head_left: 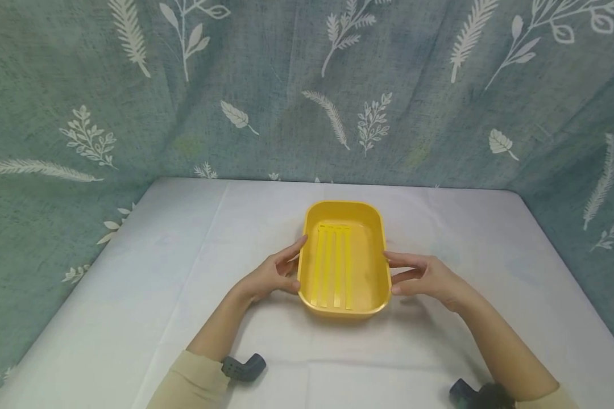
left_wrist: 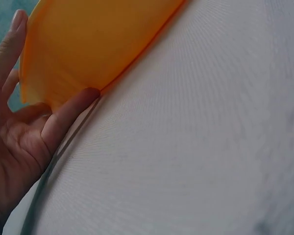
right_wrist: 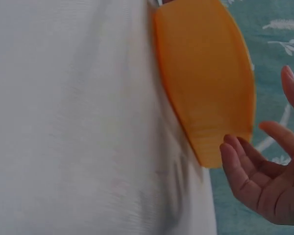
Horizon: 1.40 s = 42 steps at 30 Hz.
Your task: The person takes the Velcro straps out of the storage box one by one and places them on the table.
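A yellow rectangular tray (head_left: 369,261) with rounded corners lies on the white-covered table. Several bright yellow lengthwise strips (head_left: 327,267) run along its floor; whether they are loose or part of it, I cannot tell. At the tray's left side, my left hand (head_left: 272,276) touches the wall with spread fingers and thumb. My right hand (head_left: 427,276) is at the opposite side, fingertips against or very near the wall. In the left wrist view the tray's outer side (left_wrist: 103,39) looks orange, fingers along it. The right wrist view shows relaxed fingers beside the tray's end (right_wrist: 206,78).
A white cloth (head_left: 210,227) covers the table, with a few shallow creases. Behind it and at both sides hangs a blue-green curtain (head_left: 276,96) with white leaf patterns. Dark wrist devices (head_left: 244,368) sit by both sleeves.
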Available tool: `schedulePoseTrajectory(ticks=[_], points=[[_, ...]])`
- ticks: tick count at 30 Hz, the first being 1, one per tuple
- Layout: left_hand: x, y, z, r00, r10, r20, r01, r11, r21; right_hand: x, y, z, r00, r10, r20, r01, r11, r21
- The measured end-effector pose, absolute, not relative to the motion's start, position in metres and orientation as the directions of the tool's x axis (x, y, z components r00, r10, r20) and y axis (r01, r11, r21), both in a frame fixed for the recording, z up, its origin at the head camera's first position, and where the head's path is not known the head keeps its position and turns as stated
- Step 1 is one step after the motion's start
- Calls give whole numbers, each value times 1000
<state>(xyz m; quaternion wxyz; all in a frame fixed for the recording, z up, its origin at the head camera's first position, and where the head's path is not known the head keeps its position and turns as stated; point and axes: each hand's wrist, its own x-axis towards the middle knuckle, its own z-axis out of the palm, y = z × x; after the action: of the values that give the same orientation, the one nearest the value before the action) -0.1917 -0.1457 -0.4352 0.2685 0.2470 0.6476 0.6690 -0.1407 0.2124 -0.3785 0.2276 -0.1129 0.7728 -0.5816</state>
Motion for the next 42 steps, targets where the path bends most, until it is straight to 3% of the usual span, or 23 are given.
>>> schedulePoseTrajectory(ticks=[5,12,29,42], points=[[-191,-146,-439,-732,681,-22,-52,-23,998,-145,219,-363,-862,-448,-238,40,408,-912],[-192,-145,-439,-730,684,-15,-50,-32,998,-158,221,-338,-784,-567,-252,13,391,-920],[-192,-145,-440,-751,658,-63,-60,27,998,-206,179,-312,-763,-569,-306,79,388,-918],[-192,-145,-438,-748,660,-64,-58,30,998,-246,143,-315,-758,-559,-335,181,313,-932]])
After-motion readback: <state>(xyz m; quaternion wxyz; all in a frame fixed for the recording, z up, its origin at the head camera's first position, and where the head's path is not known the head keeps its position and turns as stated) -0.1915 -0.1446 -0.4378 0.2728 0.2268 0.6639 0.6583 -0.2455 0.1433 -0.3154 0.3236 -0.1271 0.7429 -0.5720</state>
